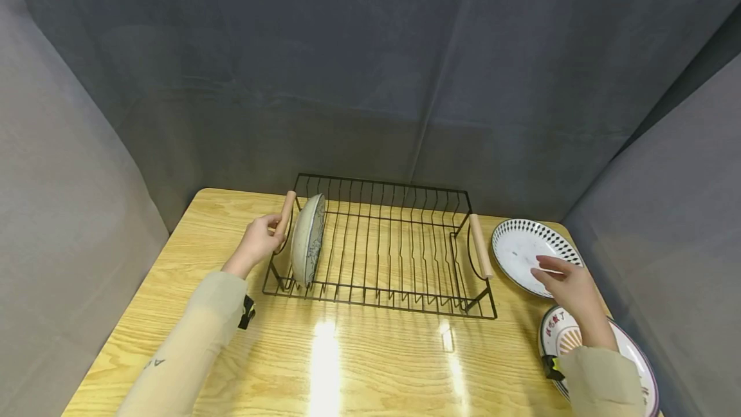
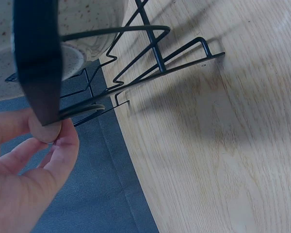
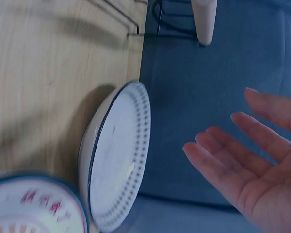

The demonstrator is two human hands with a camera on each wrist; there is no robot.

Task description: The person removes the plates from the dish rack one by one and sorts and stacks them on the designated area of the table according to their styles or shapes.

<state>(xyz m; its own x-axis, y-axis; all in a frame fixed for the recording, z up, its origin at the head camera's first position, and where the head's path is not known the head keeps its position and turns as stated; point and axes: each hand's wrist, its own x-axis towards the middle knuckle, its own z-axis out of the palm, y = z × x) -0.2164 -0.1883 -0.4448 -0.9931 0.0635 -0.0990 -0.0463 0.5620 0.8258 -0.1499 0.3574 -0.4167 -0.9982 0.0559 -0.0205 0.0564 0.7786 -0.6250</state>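
My left hand (image 1: 258, 242) grips the left wooden handle (image 1: 285, 212) of a black wire dish rack (image 1: 382, 183); in the left wrist view, thumb and fingers close round the handle's end. Just inside that handle, a speckled cream dish (image 1: 305, 241) with a patterned inner face stands on edge between the wires. At the far right, my right hand (image 1: 573, 289) hovers over a white plate (image 1: 515, 255) rimmed with black diamonds. Its fingers are loosely spread and hold nothing, and the right wrist view shows the hand (image 3: 266, 170) apart from the plate.
A second white dish (image 1: 635, 365) with red characters and an orange fan-like motif lies nearer me, partly hidden by my right forearm. The rack's right wooden handle (image 1: 482, 246) stands beside the diamond-rimmed plate. Grey curtains (image 1: 370, 82) hang behind the wooden table (image 1: 278, 352) and along both sides.
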